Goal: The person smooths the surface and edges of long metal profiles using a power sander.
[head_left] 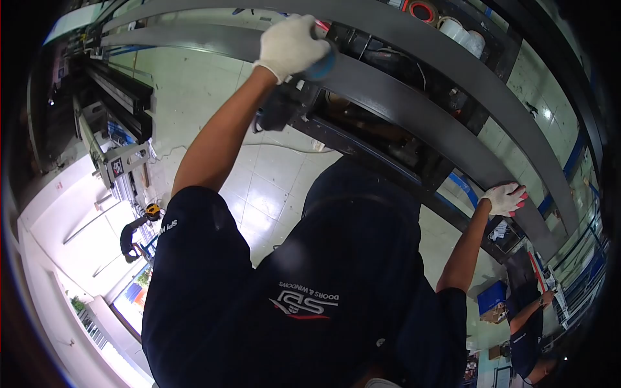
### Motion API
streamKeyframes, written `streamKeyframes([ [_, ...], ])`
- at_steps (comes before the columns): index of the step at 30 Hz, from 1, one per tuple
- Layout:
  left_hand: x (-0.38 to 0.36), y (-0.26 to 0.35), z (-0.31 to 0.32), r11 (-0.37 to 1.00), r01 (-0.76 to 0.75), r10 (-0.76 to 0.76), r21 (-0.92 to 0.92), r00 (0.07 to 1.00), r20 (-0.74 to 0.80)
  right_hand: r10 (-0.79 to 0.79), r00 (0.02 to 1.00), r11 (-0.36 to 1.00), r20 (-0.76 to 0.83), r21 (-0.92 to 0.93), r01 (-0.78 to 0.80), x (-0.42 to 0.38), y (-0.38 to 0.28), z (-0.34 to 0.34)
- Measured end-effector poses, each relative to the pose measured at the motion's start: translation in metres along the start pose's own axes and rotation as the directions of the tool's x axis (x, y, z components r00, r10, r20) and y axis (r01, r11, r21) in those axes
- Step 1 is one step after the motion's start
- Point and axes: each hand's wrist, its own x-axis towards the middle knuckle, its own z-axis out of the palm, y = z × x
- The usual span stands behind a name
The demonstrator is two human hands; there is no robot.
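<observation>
My left hand (292, 48), in a white knit glove, is over the nearer long grey metal bar (388, 97). Its fingers curl round a blue, round-edged object (321, 67) that shows only in part and is blurred, so I cannot make out its kind. My right hand (506, 199), in a white glove with red on the fingers, lies with fingers apart on the same bar, further to the right. A second grey bar (453, 61) runs alongside, beyond it.
Beneath the bars stands a dark bench frame (362, 152) with open compartments. Rolls of tape (420, 11) and white rolls (462, 35) sit at the top right. A co-worker (527, 323) is at lower right, another person (134, 236) at left. A blue box (492, 299) stands right.
</observation>
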Motion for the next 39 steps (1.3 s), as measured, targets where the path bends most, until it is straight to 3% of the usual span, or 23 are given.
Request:
streamKeyframes([
  [2,-0.002,0.002,0.004,0.999,-0.037,0.037,-0.024,0.999,-0.014,-0.015,1.0,1.0,0.019,-0.008,0.016,0.004,0.007,0.004],
  [3,0.0,-0.002,-0.013,0.999,0.008,-0.005,-0.052,0.999,0.05,-0.031,0.999,0.999,0.009,-0.019,0.031,0.003,0.011,0.003],
  [5,0.019,-0.058,-0.01,0.997,0.025,-0.027,-0.073,0.999,-0.033,-0.043,0.999,0.999,-0.024,-0.031,0.043,0.002,0.008,0.006],
  [9,0.077,-0.193,-0.016,0.971,0.238,-0.238,0.023,0.971,0.016,-0.011,0.997,0.999,-0.072,-0.046,0.008,0.002,0.016,0.021],
  [11,0.085,-0.212,-0.021,0.941,0.339,-0.338,-0.006,0.939,0.055,-0.027,0.998,1.0,-0.063,-0.016,0.026,0.002,0.021,0.024],
  [12,0.084,-0.204,-0.023,0.935,0.355,-0.355,0.012,0.933,0.049,-0.014,0.998,1.0,-0.06,-0.023,0.013,0.002,0.022,0.023],
  [15,0.067,-0.159,-0.016,0.98,0.198,-0.197,-0.001,0.978,0.072,0.005,0.999,1.0,-0.037,-0.019,-0.006,0.004,0.016,0.019],
  [17,0.035,-0.093,-0.015,0.992,0.127,-0.127,0.003,0.992,-0.019,-0.001,1.0,1.0,-0.024,-0.023,0.0,0.0,0.015,0.015],
  [20,0.019,-0.054,-0.003,0.994,0.11,-0.11,-0.002,0.994,0.006,-0.008,0.999,1.0,-0.033,-0.03,0.007,0.003,0.014,0.015],
  [23,0.028,-0.085,-0.014,0.983,0.184,-0.185,-0.014,0.982,-0.026,-0.005,1.0,1.0,-0.021,0.01,0.005,0.002,0.015,0.013],
  [27,0.075,-0.178,-0.016,0.945,0.323,-0.321,0.058,0.946,-0.033,-0.001,1.0,0.999,-0.011,0.032,0.002,0.001,0.016,0.014],
  [29,0.082,-0.184,-0.017,0.937,0.339,-0.338,0.084,0.941,-0.02,-0.001,1.0,1.0,-0.024,0.028,0.002,0.0,0.014,0.013],
  [35,0.037,-0.058,-0.011,0.982,0.186,-0.185,0.032,0.982,-0.021,-0.018,1.0,0.999,-0.012,0.051,0.018,0.001,0.014,0.01],
  [39,0.028,-0.072,-0.016,0.972,0.236,-0.236,0.002,0.972,0.002,-0.015,1.0,0.997,-0.01,0.078,0.016,-0.001,0.007,0.005],
])
